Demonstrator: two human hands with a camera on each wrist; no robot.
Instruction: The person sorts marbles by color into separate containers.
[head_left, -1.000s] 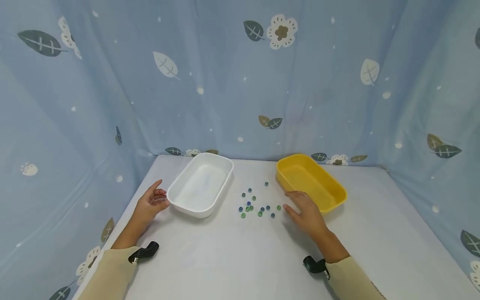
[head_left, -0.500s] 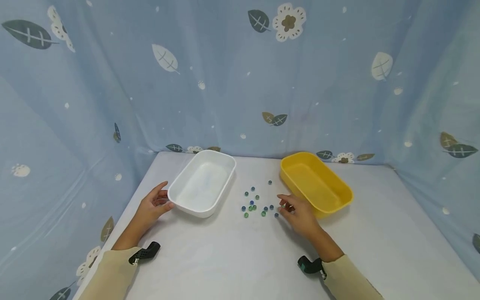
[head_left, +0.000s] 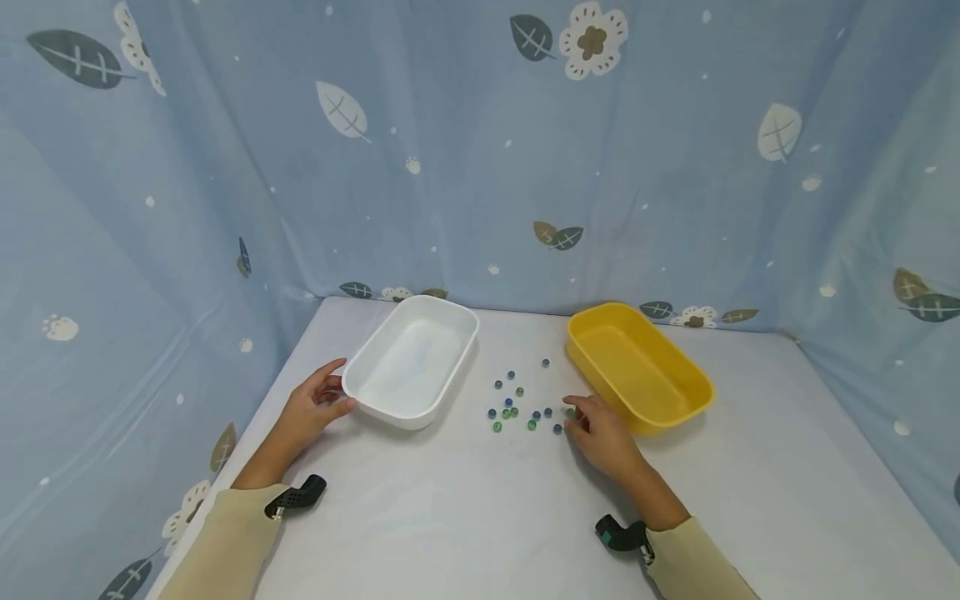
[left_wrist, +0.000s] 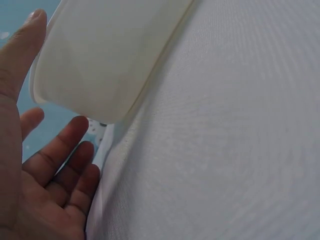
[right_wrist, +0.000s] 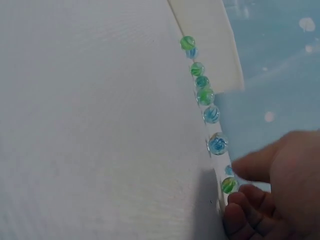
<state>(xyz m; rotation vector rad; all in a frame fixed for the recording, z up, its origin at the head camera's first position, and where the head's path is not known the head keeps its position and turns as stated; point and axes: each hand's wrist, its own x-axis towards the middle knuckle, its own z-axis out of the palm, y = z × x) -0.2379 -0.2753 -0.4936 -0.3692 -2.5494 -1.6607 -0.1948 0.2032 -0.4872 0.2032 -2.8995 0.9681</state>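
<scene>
My left hand (head_left: 307,417) is at the near left corner of a white tray (head_left: 408,419), its thumb by the rim and its fingers relaxed. In the left wrist view the fingers (left_wrist: 57,150) lie spread below the tray's corner, holding nothing. My right hand (head_left: 603,437) is low over the table beside a green marble (head_left: 570,412), which shows between thumb and fingertips. From the right wrist, that green-swirled marble (right_wrist: 229,185) sits in front of the fingertips, with a gap between thumb and fingers. Several blue and green marbles (head_left: 532,425) lie scattered left of this hand.
A yellow tray (head_left: 637,367) stands at the back right, just beyond my right hand. The white-covered table (head_left: 450,517) backs onto a blue patterned curtain (head_left: 450,167), which also hangs at both sides. Each sleeve carries a black wrist camera (head_left: 621,533).
My right hand has come in around the green marble, its spread fingers drawing closer together. The left hand stays by the white tray. The head view has shifted slightly.
</scene>
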